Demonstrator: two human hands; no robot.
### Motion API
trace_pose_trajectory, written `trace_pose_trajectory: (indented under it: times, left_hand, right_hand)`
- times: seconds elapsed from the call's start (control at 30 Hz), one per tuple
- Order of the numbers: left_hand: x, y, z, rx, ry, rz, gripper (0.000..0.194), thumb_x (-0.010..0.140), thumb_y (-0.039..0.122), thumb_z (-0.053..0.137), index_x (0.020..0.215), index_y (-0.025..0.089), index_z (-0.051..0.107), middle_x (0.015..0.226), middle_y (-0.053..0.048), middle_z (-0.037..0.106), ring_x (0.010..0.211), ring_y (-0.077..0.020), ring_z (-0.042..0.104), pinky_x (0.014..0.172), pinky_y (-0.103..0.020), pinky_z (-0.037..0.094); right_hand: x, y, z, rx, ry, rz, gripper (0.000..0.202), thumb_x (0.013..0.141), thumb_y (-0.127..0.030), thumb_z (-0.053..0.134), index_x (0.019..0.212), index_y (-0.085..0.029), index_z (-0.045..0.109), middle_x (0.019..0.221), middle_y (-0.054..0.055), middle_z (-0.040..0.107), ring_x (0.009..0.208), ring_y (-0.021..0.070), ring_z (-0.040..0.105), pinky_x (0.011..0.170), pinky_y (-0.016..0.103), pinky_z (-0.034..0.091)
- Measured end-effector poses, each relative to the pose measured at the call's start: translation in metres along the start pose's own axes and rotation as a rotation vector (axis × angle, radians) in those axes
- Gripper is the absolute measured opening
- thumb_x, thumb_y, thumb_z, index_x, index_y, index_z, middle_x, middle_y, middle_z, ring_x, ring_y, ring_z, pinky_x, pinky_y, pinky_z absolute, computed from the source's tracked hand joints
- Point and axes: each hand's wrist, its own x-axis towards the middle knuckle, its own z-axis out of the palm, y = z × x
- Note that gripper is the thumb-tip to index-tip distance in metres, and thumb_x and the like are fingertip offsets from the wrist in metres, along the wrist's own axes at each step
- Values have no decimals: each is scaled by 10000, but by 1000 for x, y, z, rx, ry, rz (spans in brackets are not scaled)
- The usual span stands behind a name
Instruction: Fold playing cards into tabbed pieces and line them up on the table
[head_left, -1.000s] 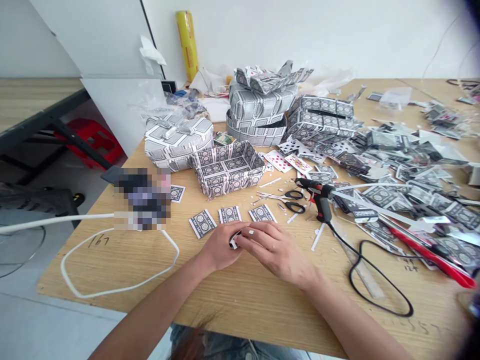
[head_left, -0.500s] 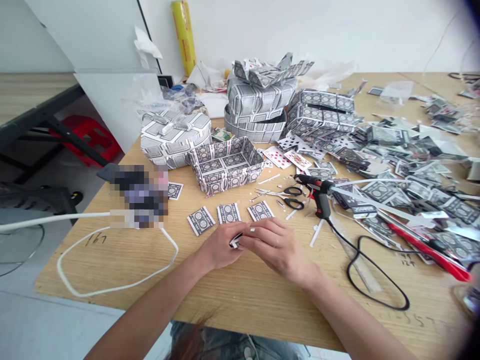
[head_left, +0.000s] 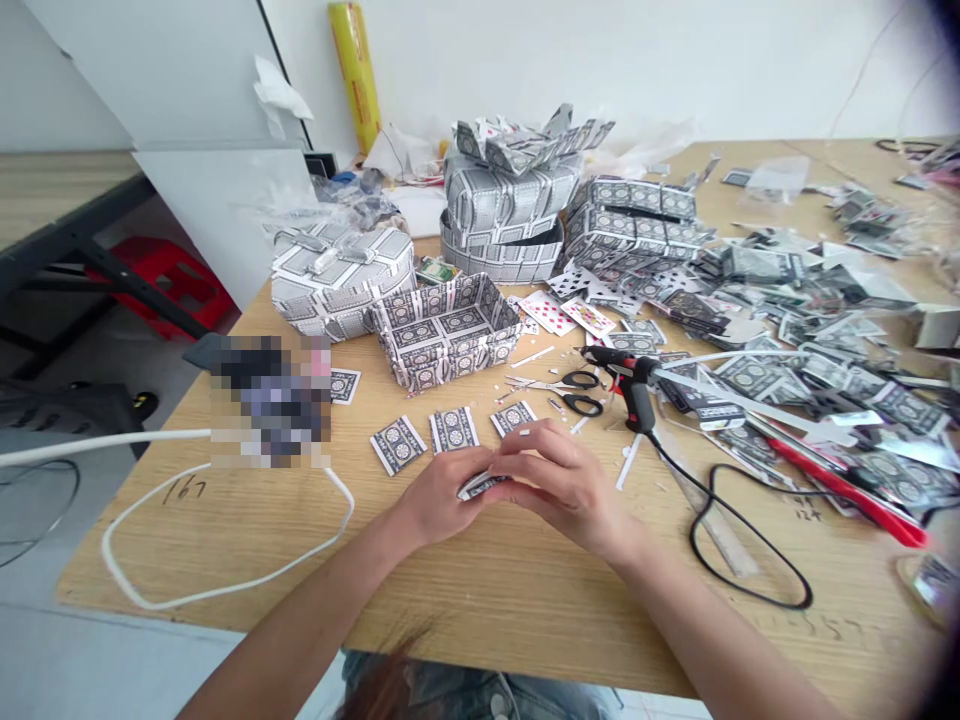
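Observation:
Between my two hands is a small playing card piece (head_left: 478,486) with a black-and-white patterned back, mostly covered by fingers. My left hand (head_left: 442,492) grips its left side, and my right hand (head_left: 564,482) pinches it from the right. Just beyond my hands lie three similar patterned card squares: a left one (head_left: 397,444), a middle one (head_left: 453,429) and a right one (head_left: 514,418), partly behind my right hand. Farther back stands an open basket (head_left: 448,340) made of folded cards.
Scissors (head_left: 574,392) and a black glue gun (head_left: 637,392) with a looping cable lie to the right, near a clear ruler (head_left: 716,520). Card baskets (head_left: 341,280) stand behind. Loose cards (head_left: 772,380) cover the right side. A white cable (head_left: 225,600) loops at left.
My fingers have shifted on the card piece, so more of its patterned face shows. My right hand's fingers are more arched. The whole view has moved slightly.

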Motion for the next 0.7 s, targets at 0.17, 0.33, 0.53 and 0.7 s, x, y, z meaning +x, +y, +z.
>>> trace_pose_trajectory:
  times: [0.17,0.33,0.53,0.7]
  left_hand:
    - [1,4,-2,-1,-4,-41,239,900,279,533,1060,170,673,899,-73,726,874,-196,678,789,-291,517]
    - [0,-5,2,117,100,63,294,903,296,534,1151,175,636,1044,-103,719,959,-207,680,842,-312,534]
    - [-1,-8,3,204,86,50,313,916,259,499,1204,197,604,1120,-88,706,1020,-207,673,886,-315,535]
    - [-1,-5,6,194,174,-155,327,914,322,514,1224,248,584,1116,-31,713,946,-188,701,849,-293,545]
  right_hand:
    - [0,6,-13,97,-67,31,137,888,-152,606,1013,-204,625,985,63,647,904,160,605,794,295,497]
    - [-3,5,-13,-45,-121,15,157,932,-144,526,1052,-195,614,991,74,643,922,176,587,778,303,493]
    - [-3,3,-9,-228,-239,-39,259,990,-162,356,1079,-124,596,1020,116,630,923,208,558,814,342,486]
    - [-3,8,-5,-258,-247,33,266,991,-190,368,1170,-139,560,1069,115,610,947,214,556,841,355,489]
